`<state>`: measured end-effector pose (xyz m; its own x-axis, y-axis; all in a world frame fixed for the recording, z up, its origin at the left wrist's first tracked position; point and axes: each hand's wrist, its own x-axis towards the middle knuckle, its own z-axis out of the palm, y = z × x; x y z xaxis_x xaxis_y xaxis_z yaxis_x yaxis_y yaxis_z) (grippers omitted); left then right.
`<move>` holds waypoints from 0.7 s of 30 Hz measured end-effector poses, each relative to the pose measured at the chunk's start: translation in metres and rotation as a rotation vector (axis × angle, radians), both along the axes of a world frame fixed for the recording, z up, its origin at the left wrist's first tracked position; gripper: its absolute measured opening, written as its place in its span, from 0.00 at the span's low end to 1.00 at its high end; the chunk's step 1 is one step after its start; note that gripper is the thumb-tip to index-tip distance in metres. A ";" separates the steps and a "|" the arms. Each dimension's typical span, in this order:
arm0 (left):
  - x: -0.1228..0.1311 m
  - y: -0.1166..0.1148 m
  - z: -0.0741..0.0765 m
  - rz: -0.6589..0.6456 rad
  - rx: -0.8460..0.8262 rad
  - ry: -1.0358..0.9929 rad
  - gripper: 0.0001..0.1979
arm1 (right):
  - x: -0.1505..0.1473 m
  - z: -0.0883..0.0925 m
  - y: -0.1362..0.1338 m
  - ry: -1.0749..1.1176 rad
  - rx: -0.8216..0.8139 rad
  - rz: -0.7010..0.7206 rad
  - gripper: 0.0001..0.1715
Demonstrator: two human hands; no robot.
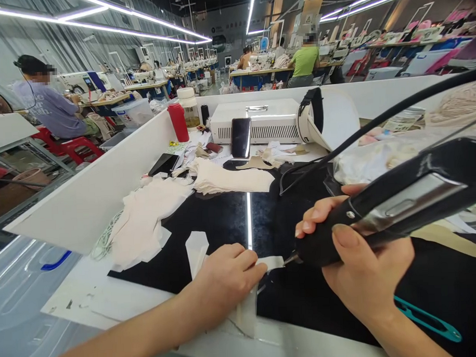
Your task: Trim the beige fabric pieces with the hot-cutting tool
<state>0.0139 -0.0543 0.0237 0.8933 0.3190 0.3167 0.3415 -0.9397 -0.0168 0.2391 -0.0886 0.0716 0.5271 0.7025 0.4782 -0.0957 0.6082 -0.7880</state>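
My left hand is closed on a pale fabric piece at the front of the black mat. One end of the piece sticks out past my fingertips, and more pale material shows behind and below the hand. My right hand is wrapped round a thick black handheld tool with a silver panel. The tool's thin metal tip is at the right end of the fabric, close to or touching it. Cream fabric pieces lie stacked beyond my hands, and more are spread to the left.
A phone leans against a white vented box. Beside the box stand a red bottle and a jar. A black cable arches over the right side. A teal tool lies at lower right. Other people sit farther off.
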 end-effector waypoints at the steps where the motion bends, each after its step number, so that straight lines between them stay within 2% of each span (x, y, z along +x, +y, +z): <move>1: 0.000 0.000 -0.001 0.001 -0.001 0.009 0.12 | 0.000 0.001 0.000 0.012 -0.002 -0.004 0.30; 7: 0.001 0.001 -0.001 -0.018 -0.002 0.027 0.11 | -0.007 0.009 0.007 0.047 0.040 -0.004 0.29; 14: 0.001 -0.001 -0.001 0.000 0.010 0.032 0.10 | -0.020 0.003 0.018 0.056 0.038 0.065 0.29; 21: 0.005 0.000 -0.005 -0.018 0.013 -0.029 0.11 | -0.023 -0.001 0.018 -0.002 0.004 0.049 0.29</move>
<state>0.0188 -0.0547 0.0189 0.8892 0.2991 0.3461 0.3254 -0.9454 -0.0192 0.2156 -0.0707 0.0711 0.4913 0.7254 0.4821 -0.1237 0.6060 -0.7858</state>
